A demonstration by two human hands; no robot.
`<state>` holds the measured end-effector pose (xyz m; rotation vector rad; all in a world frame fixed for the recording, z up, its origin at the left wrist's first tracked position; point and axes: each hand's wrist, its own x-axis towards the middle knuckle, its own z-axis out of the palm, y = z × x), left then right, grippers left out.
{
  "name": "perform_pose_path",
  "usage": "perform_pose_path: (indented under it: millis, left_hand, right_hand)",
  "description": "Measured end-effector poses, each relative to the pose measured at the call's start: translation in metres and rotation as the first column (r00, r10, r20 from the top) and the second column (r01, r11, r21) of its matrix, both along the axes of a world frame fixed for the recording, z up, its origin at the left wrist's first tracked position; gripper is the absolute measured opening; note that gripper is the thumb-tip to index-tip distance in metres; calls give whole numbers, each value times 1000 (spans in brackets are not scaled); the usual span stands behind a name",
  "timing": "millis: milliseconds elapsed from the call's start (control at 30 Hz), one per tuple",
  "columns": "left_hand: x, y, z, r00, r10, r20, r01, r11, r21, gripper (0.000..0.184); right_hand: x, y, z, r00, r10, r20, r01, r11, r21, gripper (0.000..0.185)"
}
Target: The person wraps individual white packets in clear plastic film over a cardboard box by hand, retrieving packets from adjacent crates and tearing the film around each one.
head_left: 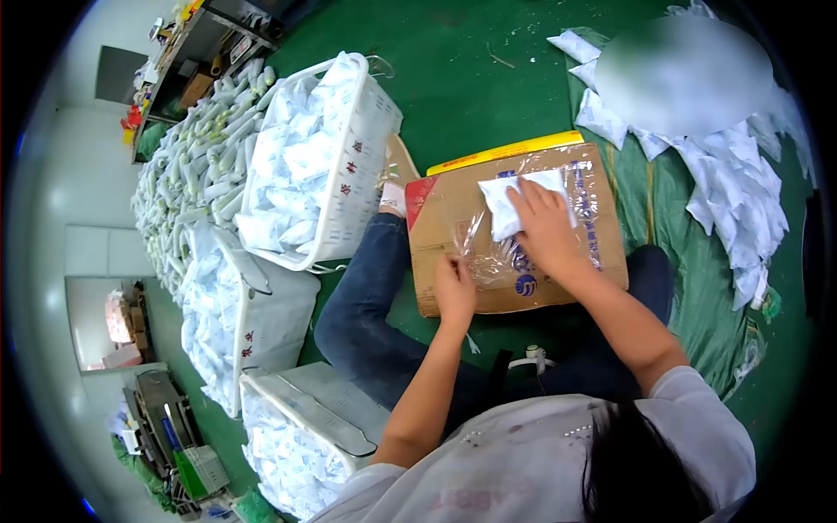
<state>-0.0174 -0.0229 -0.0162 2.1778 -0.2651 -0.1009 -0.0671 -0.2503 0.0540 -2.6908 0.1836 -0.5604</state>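
Note:
A flat cardboard sheet (445,209) with blue print and a red corner lies across my lap. On it sits a white packet (501,213). My right hand (545,222) rests flat over this packet, fingers stretched out. Clear, shiny plastic film (475,231) spreads over part of the cardboard beside the packet. Close to the cardboard's left side, my left hand (454,281) is closed, its fingertips pinched at the film's edge. Whether the packet lies under or on top of the film, I cannot tell.
White plastic crates (336,187) filled with packets stand at my left, with a heap of pale wrapped rolls (196,157) behind them. Loose packets (732,179) are piled on green sheeting (667,253) at right. A shelf (205,44) stands far left.

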Motion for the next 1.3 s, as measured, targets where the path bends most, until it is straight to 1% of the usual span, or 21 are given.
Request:
perform_pose_path:
  millis: [67, 167, 233, 300, 400, 500, 533, 600, 633, 700, 767, 833, 867, 967, 1000, 1033, 1067, 1100, 1167, 1200, 1300]
  left_hand:
    - [-6, -4, 13, 911, -43, -409, -137, 906, -401, 13]
    - [-10, -7, 28, 890, -16, -455, -196, 888, -415, 18]
    - [-7, -12, 38, 876, -11, -483, -196, 905, -377, 19]
    - [-4, -3, 26, 820, -51, -570, -154, 940, -306, 19]
    - [-4, 0, 33, 770, -56, -636, -211, 918, -336, 21]
    - [-9, 25, 34, 888, -16, -459, -121, 956, -268, 25]
    - [-15, 34, 49, 926, 23, -376, -91, 982, -165, 24]
    - [-30, 63, 71, 999, -1, -46, 2, 1000, 12, 22]
    - [-43, 78, 82, 994, -40, 103, 28, 993, 112, 20]
    - [-76, 106, 123, 998, -24, -63, 29, 996, 89, 19]
    - [-99, 130, 142, 923, 88, -375, -100, 995, -13, 17]
    - [-101, 137, 151, 875, 81, -477, -134, 988, -79, 15]
    - [-106, 140, 154, 844, 78, -530, -158, 982, -107, 14]
    - [-92, 120, 140, 926, 89, -367, -149, 979, -137, 14]
    - [-89, 108, 131, 990, 88, -110, -86, 996, 20, 15]
    - [-87, 91, 149, 991, 1, -136, 20, 987, 158, 23]
    - [-84, 82, 142, 977, -201, 72, 172, 940, 294, 30]
    - [-81, 75, 131, 879, -412, 241, 273, 848, 454, 36]
    - [-73, 60, 114, 808, -566, 165, 436, 762, 478, 44]
    - [-66, 53, 106, 772, -605, 195, 440, 730, 522, 47]
    - [-42, 34, 75, 664, -686, 298, 472, 693, 544, 51]
  right_hand:
    - [-12, 20, 13, 1000, 29, 3, -29, 981, 194, 74]
    - [-60, 2, 10, 992, -122, 39, 103, 939, 327, 72]
    - [-104, -21, 8, 936, -328, -127, 351, 877, 328, 71]
    - [-129, -21, 7, 912, -410, -19, 409, 912, -30, 47]
    - [-129, -43, -25, 954, -297, 46, 295, 955, 40, 22]
    - [-125, -55, -24, 978, -207, -27, 209, 973, 101, 9]
    - [-137, -61, -20, 993, -111, -50, 116, 987, 110, 8]
    - [-175, -66, 11, 992, 12, -124, 17, 973, 231, 8]
    - [-199, -65, 32, 989, 34, -147, -6, 981, 192, 8]
    - [-260, -74, 52, 968, 61, -242, 15, 955, 297, 9]
    - [-303, -90, 66, 916, -18, -400, 282, 739, 612, 10]
    - [-328, -95, 68, 863, -105, -494, 500, 317, 806, 12]
    - [-327, -100, 61, 891, -94, -445, 443, 397, 803, 15]
    - [-272, -92, 47, 922, -174, -346, 386, 343, 856, 10]
    - [-260, -85, 36, 907, -274, -320, 421, 556, 717, 5]
    - [-247, -77, 30, 893, -362, -267, 450, 723, 525, 3]
    - [-236, -68, 28, 948, -261, -184, 316, 850, 421, 9]
    - [-223, -59, 27, 983, -141, -117, 170, 940, 296, 17]
    - [-200, -44, 12, 998, 68, -1, -64, 949, 307, 28]
    - [-193, -36, 7, 998, 63, -26, -56, 975, 213, 40]
    - [-175, -40, -2, 988, 107, -115, -90, 985, 144, 51]
